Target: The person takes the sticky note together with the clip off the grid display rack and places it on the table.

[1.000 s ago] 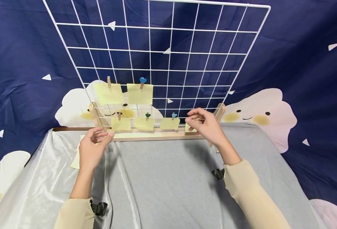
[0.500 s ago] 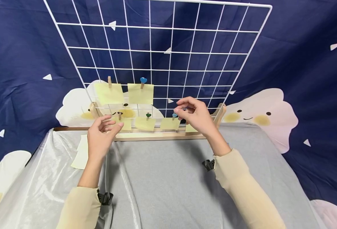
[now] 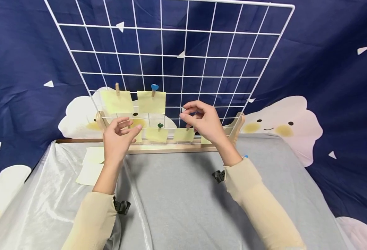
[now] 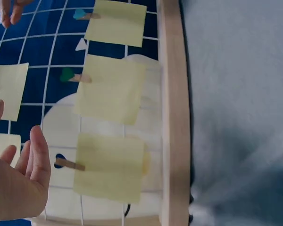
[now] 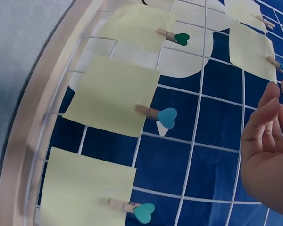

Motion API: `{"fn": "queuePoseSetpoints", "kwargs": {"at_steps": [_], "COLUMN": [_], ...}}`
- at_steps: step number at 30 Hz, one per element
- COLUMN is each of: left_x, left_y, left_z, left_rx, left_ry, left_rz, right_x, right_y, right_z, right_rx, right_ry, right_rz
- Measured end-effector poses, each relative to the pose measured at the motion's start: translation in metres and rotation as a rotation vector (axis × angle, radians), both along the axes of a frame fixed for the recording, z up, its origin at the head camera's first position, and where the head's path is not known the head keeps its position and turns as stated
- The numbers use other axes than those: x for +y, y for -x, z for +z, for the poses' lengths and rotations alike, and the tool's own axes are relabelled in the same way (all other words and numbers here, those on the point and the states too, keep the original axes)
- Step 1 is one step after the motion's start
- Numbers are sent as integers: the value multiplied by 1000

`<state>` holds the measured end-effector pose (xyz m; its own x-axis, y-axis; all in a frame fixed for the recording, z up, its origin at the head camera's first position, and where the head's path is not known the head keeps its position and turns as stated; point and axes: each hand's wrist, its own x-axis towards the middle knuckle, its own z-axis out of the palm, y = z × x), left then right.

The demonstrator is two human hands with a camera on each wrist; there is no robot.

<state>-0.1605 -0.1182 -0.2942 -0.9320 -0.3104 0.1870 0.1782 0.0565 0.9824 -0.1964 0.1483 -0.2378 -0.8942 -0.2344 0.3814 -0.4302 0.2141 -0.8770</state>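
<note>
My left hand (image 3: 118, 140) hovers before the lower left of a white wire grid (image 3: 183, 76), fingers loosely bent and holding nothing visible. In the left wrist view its fingertips are near a clothespin (image 4: 68, 163) on a yellow sticky note (image 4: 108, 169). My right hand (image 3: 203, 121) is raised before the middle of the grid. Its thumb and fingertips stand slightly apart, with nothing visible between them. Lower notes hang from heart-topped clothespins, among them a green one (image 3: 160, 125) and, in the right wrist view, a light-blue one (image 5: 167, 117). Two upper notes (image 3: 118, 101) hang at left.
A wooden base (image 3: 171, 148) carries the grid on a grey cloth-covered table (image 3: 177, 194). Loose pale yellow notes (image 3: 90, 173) lie at the left. Near the right sleeve a small blue thing (image 3: 246, 156) peeks out. A navy cloud-patterned curtain (image 3: 342, 104) hangs behind.
My right hand has left the lower right note, moving left and up. My left hand has moved right and up from the base's left end. The hung notes have stayed in place.
</note>
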Motion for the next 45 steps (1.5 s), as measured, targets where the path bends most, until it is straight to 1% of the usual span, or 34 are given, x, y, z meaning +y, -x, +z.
{"fn": "queuePoseSetpoints", "kwargs": {"at_steps": [5, 11, 17, 21, 27, 36, 41, 45], "left_x": [7, 15, 22, 25, 28, 28, 28, 28], "left_y": [7, 12, 16, 17, 19, 21, 23, 24], "left_z": [6, 11, 20, 24, 24, 25, 25, 25], "left_rx": [29, 48, 39, 23, 19, 0, -7, -16], "left_ry": [-42, -37, -36, -38, -36, -36, -60, -71], "left_rz": [-11, -19, -31, -28, -10, -4, -12, -12], "right_x": [-10, -21, -33, -40, -52, -70, -78, -81], "right_y": [2, 7, 13, 17, 20, 21, 22, 23], "right_z": [7, 12, 21, 27, 36, 47, 49, 48], "right_rx": [15, 27, 75, 92, 96, 63, 51, 60], "right_ry": [13, 11, 3, -2, 4, 15, 10, 6], "right_rz": [10, 13, 9, 16, 19, 20, 8, -11]}}
